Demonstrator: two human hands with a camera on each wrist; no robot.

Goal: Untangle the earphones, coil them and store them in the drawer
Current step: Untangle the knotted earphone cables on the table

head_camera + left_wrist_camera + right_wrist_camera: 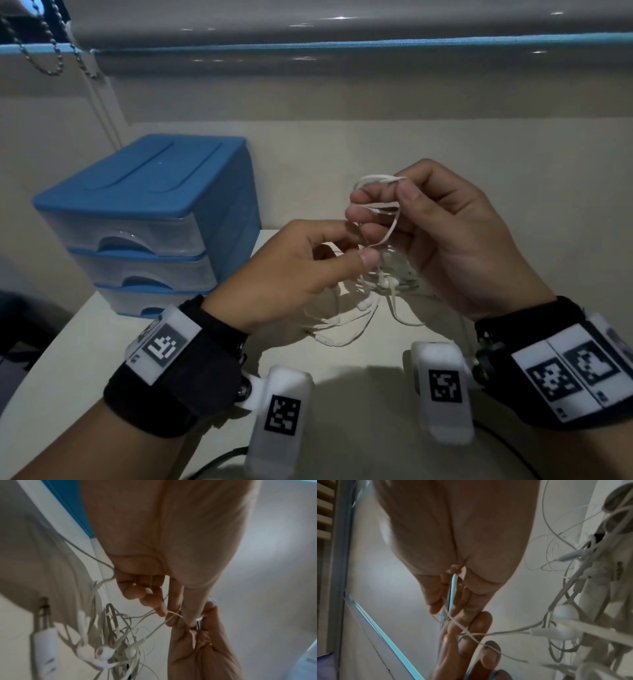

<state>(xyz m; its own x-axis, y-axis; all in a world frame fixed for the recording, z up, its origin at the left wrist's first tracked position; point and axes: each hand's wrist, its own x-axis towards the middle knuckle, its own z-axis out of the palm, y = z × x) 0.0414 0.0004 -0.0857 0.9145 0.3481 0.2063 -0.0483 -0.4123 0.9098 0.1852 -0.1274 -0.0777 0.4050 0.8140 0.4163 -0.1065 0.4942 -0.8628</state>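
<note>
White earphones (376, 284) hang in a tangle between both hands above the white table (359, 387). My right hand (394, 205) pinches loops of the flat cable (380, 180) between thumb and fingers, raised at centre. My left hand (356, 255) pinches a strand just below it. Earbuds (104, 654) and the jack plug (43, 632) dangle in the left wrist view; an earbud (561, 630) and more cable show in the right wrist view. The blue drawer unit (154, 219) stands at the left, its three clear drawers closed.
A window blind (342, 44) with a bead chain (48, 58) hangs behind the table. The table's left edge runs below the drawer unit. Dark cables (219, 462) lie at the near edge.
</note>
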